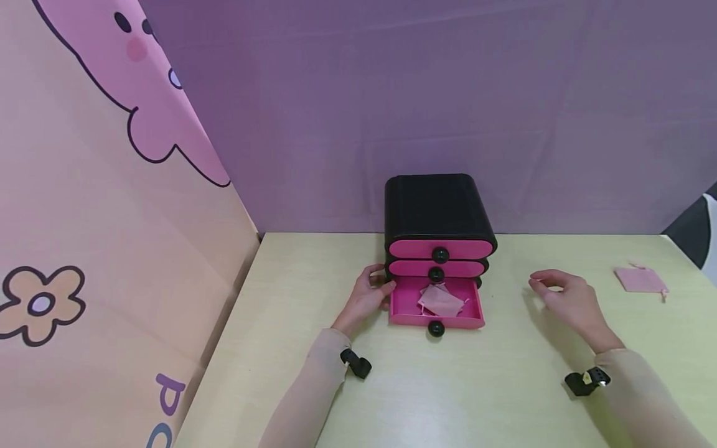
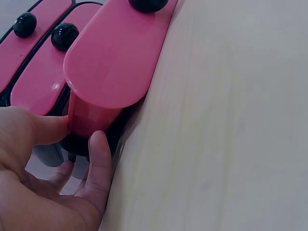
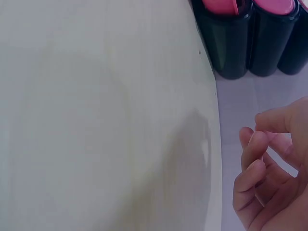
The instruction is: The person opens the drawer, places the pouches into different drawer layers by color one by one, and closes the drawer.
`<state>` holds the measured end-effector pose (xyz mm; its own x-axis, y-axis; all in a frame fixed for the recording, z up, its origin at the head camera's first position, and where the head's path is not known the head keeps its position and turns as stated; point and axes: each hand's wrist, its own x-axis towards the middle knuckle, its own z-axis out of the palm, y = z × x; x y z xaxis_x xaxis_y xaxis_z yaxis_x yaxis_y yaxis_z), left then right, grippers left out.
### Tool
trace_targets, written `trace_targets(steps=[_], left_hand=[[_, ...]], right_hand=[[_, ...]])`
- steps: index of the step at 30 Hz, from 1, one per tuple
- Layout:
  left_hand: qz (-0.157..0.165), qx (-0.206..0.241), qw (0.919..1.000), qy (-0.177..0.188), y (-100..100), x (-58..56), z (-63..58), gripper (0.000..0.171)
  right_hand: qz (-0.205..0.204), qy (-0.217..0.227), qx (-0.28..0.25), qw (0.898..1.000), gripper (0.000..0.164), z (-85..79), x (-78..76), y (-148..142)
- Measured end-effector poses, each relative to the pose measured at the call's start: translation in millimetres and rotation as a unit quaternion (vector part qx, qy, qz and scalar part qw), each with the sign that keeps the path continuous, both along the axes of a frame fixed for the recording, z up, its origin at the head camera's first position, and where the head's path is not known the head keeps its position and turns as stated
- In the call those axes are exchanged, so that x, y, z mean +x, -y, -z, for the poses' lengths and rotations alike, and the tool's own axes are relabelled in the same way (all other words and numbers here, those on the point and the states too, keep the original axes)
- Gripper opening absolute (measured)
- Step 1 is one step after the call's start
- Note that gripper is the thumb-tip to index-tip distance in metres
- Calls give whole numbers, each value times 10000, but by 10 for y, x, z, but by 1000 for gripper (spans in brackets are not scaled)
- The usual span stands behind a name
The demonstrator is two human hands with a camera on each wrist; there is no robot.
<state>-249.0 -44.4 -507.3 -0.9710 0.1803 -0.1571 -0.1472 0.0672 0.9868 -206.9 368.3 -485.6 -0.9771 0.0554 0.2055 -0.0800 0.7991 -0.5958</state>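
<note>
A small black cabinet [image 1: 439, 202] with pink drawer fronts stands at the back of the table, its bottom drawer [image 1: 406, 316] pulled out. Inside that drawer lies a pink drawstring pouch [image 1: 442, 301]. My left hand [image 1: 366, 295] grips the cabinet's lower left side; in the left wrist view the thumb lies along the open drawer's side and a fingertip [image 2: 99, 144] rests by the black casing. To the right of the cabinet, my right hand [image 1: 568, 302] is held above the table, fingers loosely curled, thumb close to the index fingertip. Nothing shows between them.
Another pink drawstring pouch [image 1: 641, 279] lies at the table's right side. A purple cloth [image 1: 336, 124] hangs behind the table [image 1: 403, 392], and a printed pink panel [image 1: 101, 218] stands along its left edge. A black-and-white object [image 1: 694, 230] is at the far right.
</note>
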Motion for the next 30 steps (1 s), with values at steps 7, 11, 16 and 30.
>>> trace_targets(steps=[7, 11, 16, 30], left_hand=[[-6, -24, 10000, 51, -17, 5, 22, 58], [-5, -38, 10000, 46, -28, 12, 17, 58], [-26, -61, 10000, 8, -31, 7, 14, 57], [3, 84, 10000, -29, -6, -6, 21, 58]], right_hand=[[130, 153, 79, 9998, 40, 38, 13, -205], [169, 116, 99, 9997, 39, 39, 42, -342], [160, 43, 134, 9998, 37, 49, 64, -524], [225, 438, 333, 9982, 46, 12, 102, -819]])
